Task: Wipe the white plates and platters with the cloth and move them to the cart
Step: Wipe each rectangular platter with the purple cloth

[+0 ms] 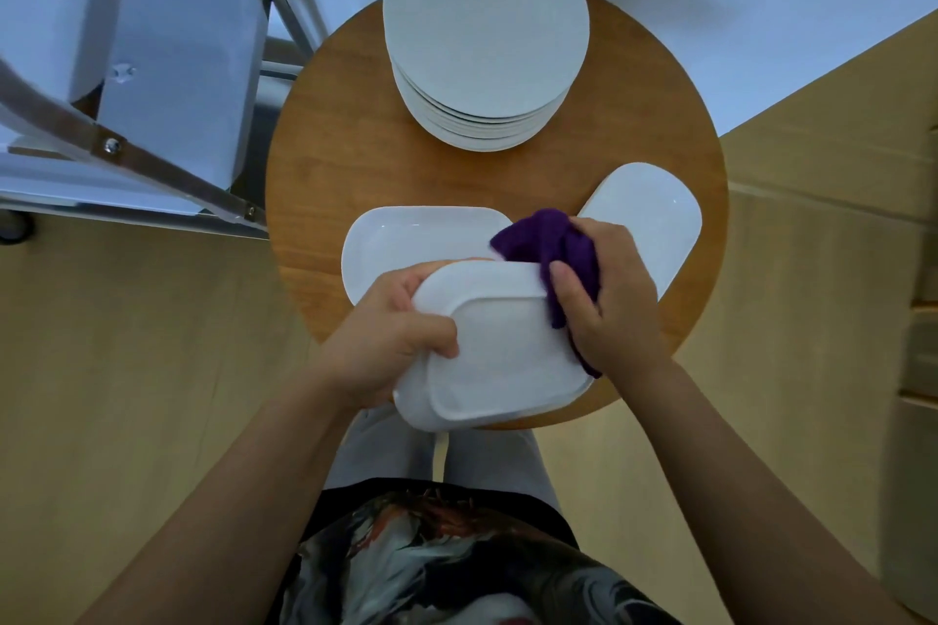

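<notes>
My left hand (391, 345) grips the left edge of a white rectangular platter (500, 355), which is held tilted over the near edge of the round wooden table (345, 137) with its underside facing me. My right hand (609, 299) holds a purple cloth (553, 244) against the platter's right rim, thumb on the underside. Two more white platters lie on the table: one (406, 239) just behind my left hand, one (655, 218) behind my right hand. A stack of several round white plates (484, 31) stands at the table's far side.
A metal-framed cart (152, 66) with white shelves stands to the left of the table, one caster (15, 226) showing at the far left. Wooden flooring surrounds the table. A white wall runs behind it.
</notes>
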Available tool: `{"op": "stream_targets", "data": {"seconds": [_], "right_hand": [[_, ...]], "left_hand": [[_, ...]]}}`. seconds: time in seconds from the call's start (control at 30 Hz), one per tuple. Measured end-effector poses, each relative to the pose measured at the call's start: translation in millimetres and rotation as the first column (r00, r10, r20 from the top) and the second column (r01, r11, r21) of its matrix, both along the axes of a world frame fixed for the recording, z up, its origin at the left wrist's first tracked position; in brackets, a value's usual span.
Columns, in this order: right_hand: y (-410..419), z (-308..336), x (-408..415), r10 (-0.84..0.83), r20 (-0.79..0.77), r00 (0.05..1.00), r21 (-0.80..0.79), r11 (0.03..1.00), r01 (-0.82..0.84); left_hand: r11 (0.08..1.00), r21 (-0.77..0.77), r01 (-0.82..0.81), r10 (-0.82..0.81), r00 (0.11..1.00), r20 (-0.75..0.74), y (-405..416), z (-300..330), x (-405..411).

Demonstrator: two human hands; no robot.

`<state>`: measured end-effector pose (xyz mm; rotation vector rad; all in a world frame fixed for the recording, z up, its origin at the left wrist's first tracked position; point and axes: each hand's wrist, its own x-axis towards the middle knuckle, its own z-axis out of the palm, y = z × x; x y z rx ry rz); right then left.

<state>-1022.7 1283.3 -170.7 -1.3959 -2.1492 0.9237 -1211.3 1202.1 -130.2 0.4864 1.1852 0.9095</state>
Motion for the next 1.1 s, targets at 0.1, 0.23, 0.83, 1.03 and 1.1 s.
{"op": "stream_targets", "data": {"seconds": [0.1, 0.23, 0.83, 1.03, 1.1], "right_hand": [[1, 0, 9, -0.243, -0.083, 0.966, -0.117, 0.965, 0.233], [-1, 1, 11, -0.519, -0.121, 0.846, -0.373, 0.814, 0.446], [12, 5, 14, -0.662, -0.142, 0.736, -0.439, 0.708, 0.553], [5, 13, -19, -0.457, -0.1, 0.884, -0.292, 0.863, 0.413], [-12, 17, -30, -0.341, -0.095, 0.935, -0.233, 0.921, 0.312]], "left_hand": [[0.996, 0.008, -0.085, 0.084, 0.996, 0.024, 0, 3, -3], [0.967, -0.066, -0.246, 0.25, 0.966, 0.063, 2, 1, -3], [0.938, -0.346, -0.016, 0.128, 0.943, 0.306, 21, -9, 10], [0.953, -0.273, -0.132, 0.189, 0.962, 0.196, 26, -22, 17], [0.941, -0.246, -0.234, 0.282, 0.942, 0.182, 29, -22, 20]]}}
